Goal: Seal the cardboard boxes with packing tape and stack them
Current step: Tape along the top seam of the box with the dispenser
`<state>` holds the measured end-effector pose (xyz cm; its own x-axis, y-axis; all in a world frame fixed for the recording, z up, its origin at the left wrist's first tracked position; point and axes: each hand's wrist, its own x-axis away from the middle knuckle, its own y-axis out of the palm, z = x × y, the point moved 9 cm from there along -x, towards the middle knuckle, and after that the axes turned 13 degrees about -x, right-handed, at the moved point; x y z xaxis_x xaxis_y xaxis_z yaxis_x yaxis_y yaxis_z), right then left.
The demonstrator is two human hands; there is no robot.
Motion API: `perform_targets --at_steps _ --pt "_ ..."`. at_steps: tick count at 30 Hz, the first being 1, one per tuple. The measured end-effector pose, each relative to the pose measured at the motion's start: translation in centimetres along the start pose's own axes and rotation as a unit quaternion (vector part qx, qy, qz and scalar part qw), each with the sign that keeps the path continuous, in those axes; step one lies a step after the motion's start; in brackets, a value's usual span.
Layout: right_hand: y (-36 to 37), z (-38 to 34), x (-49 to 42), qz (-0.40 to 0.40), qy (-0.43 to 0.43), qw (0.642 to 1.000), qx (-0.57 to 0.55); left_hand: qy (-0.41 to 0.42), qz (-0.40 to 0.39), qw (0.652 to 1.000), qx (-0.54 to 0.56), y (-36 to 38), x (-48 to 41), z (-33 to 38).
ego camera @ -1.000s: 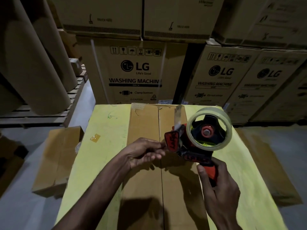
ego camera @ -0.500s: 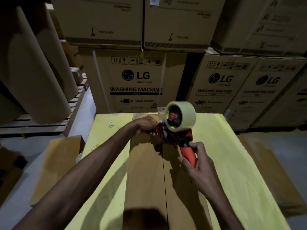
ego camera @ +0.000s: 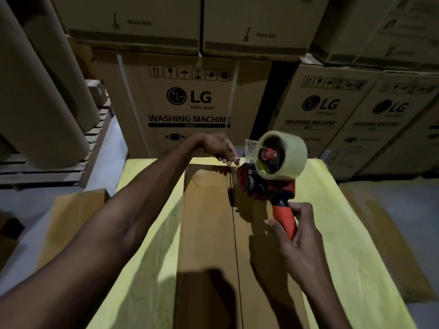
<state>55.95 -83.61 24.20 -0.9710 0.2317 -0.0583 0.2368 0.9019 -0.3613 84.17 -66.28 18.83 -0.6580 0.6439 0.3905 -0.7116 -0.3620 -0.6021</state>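
A long flat cardboard box (ego camera: 206, 233) lies on a yellow table (ego camera: 344, 233), its centre seam running away from me. My right hand (ego camera: 299, 236) grips the orange handle of a red tape dispenser (ego camera: 268, 184) carrying a clear tape roll (ego camera: 282, 155), held over the box's far end just right of the seam. My left hand (ego camera: 221, 148) reaches to the far edge of the box with its fingers curled down, pinching the loose tape end (ego camera: 249, 150) beside the dispenser's head.
Large LG washing machine cartons (ego camera: 190, 103) are stacked behind the table. Big brown paper rolls (ego camera: 35, 91) rest on a wooden pallet at the left. Flattened cardboard (ego camera: 71, 222) lies on the floor at the left, and more cardboard sheets (ego camera: 392, 233) at the right.
Both hands carried the dispenser from near me to the far end of the box. The left hand now reaches over the far edge with the tape end.
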Motion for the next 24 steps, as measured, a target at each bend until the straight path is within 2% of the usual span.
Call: perform_targets --at_steps 4,9,12,17,24 --pt "0.8 0.6 0.8 0.028 0.005 1.000 0.000 0.058 -0.013 0.998 -0.014 0.4 -1.1 1.9" --pt "2.4 1.7 3.2 0.046 0.006 0.999 0.001 0.010 0.063 0.997 -0.054 -2.2 -1.7 -2.2" --pt "3.1 2.1 4.9 0.068 -0.001 0.998 0.000 -0.013 0.053 0.995 -0.082 -2.5 -1.9 -3.0" --pt "3.5 2.1 5.4 0.104 0.006 0.995 -0.002 -0.002 0.083 0.991 -0.106 -2.0 -3.0 -1.7" --pt "4.0 2.8 5.1 0.103 0.005 0.995 0.002 0.008 0.075 0.994 -0.084 -1.3 -3.6 -3.2"
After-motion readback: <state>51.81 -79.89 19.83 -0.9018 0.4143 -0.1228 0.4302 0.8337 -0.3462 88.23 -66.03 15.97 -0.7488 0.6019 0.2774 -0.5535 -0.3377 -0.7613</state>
